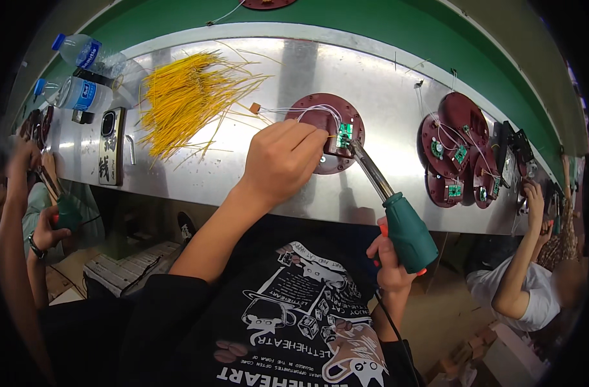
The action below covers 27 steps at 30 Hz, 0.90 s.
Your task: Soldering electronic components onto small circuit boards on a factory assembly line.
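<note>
A round dark-red disc (307,103) lies on the metal bench, carrying a small green circuit board (346,131) and several white wires (330,111). My left hand (284,155) is closed in a pinch beside the board. A short bit of thin yellow wire (332,136) shows at its fingertips; the rest is hidden. My right hand (392,263) grips a soldering gun (407,232) with a green handle, red trigger and metal barrel. The gun's tip reaches the board's lower right edge, but whether it touches cannot be made out.
A heap of yellow wires (181,103) lies left of the disc, beside a phone (112,147) and two plastic bottles (81,93). More dark-red discs (459,109) are stacked at right. Other people work at both ends; one person's hand (49,229) holds a similar green-handled tool.
</note>
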{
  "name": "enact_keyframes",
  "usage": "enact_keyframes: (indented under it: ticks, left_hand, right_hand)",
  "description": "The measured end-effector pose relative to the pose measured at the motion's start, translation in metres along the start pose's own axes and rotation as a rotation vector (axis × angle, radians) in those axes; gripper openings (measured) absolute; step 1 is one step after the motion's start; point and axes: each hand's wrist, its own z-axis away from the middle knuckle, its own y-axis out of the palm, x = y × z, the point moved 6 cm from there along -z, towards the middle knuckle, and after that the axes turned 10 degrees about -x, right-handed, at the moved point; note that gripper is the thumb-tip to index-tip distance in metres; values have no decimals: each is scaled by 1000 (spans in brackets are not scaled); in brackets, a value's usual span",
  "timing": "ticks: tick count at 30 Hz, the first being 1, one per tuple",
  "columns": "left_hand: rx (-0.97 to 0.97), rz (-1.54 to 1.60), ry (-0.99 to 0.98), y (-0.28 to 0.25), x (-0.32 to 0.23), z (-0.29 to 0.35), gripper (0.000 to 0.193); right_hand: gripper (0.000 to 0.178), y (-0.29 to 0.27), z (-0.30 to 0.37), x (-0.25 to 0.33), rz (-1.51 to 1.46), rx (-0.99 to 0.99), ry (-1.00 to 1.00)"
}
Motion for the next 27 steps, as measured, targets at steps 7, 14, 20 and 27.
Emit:
enact_keyframes:
  ticks: [7, 14, 20, 27]
  left_hand:
    - [-1, -32, 26, 0, -1, 1, 16]
    - [-22, -50, 45, -1, -1, 2, 16]
    - [66, -65, 38, 0, -2, 3, 23]
    - [27, -87, 78, 2, -1, 5, 21]
  right_hand:
    - [31, 6, -6, 2, -57, -28, 55]
    - [32, 8, -10, 6, -85, -32, 81]
    - [35, 6, -15, 6, -152, -22, 114]
    - [38, 1, -22, 14, -72, 16, 161]
